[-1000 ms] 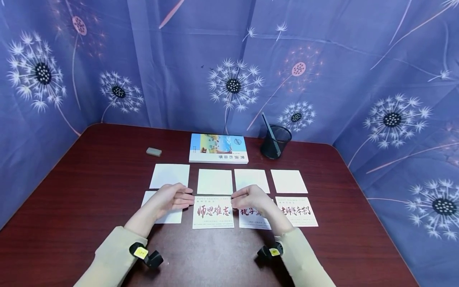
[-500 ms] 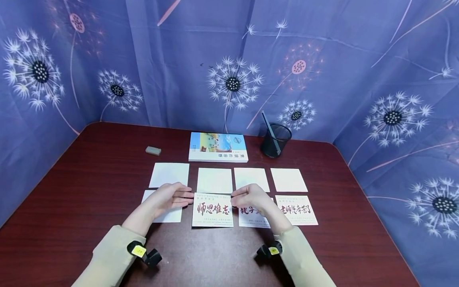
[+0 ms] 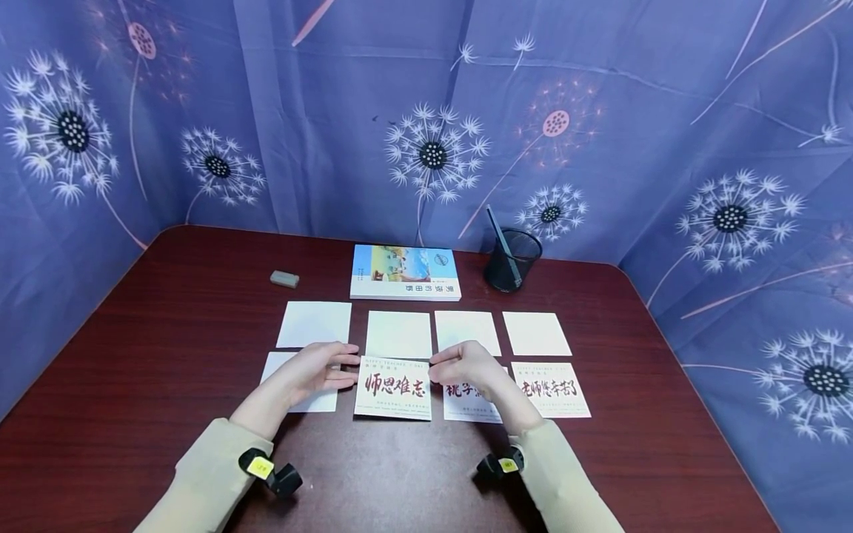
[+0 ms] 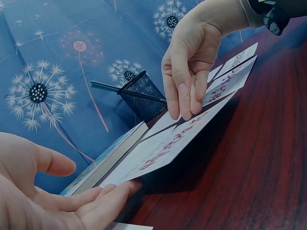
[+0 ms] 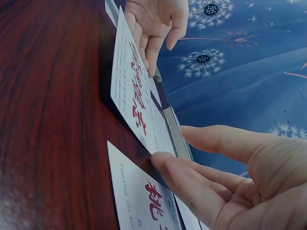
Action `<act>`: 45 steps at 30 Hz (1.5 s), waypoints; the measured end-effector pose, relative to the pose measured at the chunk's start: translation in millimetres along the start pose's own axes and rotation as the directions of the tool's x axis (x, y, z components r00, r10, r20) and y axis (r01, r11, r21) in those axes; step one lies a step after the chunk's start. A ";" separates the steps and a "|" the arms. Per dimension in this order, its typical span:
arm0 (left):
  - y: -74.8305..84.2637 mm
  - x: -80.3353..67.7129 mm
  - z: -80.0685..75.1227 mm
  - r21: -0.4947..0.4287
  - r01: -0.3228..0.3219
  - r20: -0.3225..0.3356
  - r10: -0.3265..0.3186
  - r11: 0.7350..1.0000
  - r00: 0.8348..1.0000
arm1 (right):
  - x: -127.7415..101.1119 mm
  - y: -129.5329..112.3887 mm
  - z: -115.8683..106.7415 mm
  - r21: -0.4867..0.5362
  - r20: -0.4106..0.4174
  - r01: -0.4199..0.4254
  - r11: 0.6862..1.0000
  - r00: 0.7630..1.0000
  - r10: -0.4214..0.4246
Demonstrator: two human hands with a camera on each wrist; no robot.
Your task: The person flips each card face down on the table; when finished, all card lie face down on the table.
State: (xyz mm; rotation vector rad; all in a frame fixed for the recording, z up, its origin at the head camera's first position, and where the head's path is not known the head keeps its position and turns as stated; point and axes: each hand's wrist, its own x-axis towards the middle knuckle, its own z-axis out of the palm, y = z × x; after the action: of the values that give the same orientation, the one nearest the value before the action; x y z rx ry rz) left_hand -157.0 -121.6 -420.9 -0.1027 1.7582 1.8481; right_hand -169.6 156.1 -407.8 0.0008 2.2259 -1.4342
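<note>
A white card with red brush lettering [image 3: 393, 389] [image 4: 168, 148] [image 5: 134, 96] hangs tilted just above the dark wooden table [image 3: 166, 333], carried between my two hands. My left hand [image 3: 320, 368] [image 4: 72, 201] has straight fingers under the card's left edge, with the thumb raised apart. My right hand [image 3: 466, 364] [image 5: 216, 172] touches the right edge with its fingertips, its thumb spread away. In the left wrist view the right hand [image 4: 187, 81] reaches down onto the card's far edge. A second lettered card [image 3: 466, 400] lies partly under the right hand.
Several blank white cards [image 3: 398, 334] lie in a row behind the hands, and one more [image 3: 303, 400] sits under my left forearm. A third lettered card [image 3: 549, 390] lies at the right. A book [image 3: 405, 272], a black mesh pen holder [image 3: 512, 260] and a grey eraser [image 3: 284, 279] sit further back.
The lettered card has shifted slightly left and away from me between the hands. Both hands have stayed almost in place.
</note>
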 end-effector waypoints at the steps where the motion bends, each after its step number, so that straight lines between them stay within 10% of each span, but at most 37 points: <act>1: 0.0 0.3 0.1 -0.003 -0.001 -0.002 0.001 1.000 1.000 | -0.1 -0.3 -0.1 0.000 0.003 0.003 1.000 1.000 -0.003; 23: -9.1 7.5 4.5 -0.181 -0.010 0.069 0.023 0.983 0.997 | 1.2 2.9 -0.6 0.032 0.015 0.031 0.999 0.999 -0.031; 45: -13.2 9.2 7.4 -0.129 0.019 0.245 0.013 0.991 0.969 | 0.4 2.1 0.3 0.012 0.006 0.020 1.000 1.000 -0.020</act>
State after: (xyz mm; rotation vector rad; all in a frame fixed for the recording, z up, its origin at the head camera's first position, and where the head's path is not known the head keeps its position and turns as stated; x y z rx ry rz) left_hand -156.2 -111.9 -435.8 0.0705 1.4682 1.8837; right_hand -169.3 156.7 -409.8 -0.0214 2.2188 -1.4560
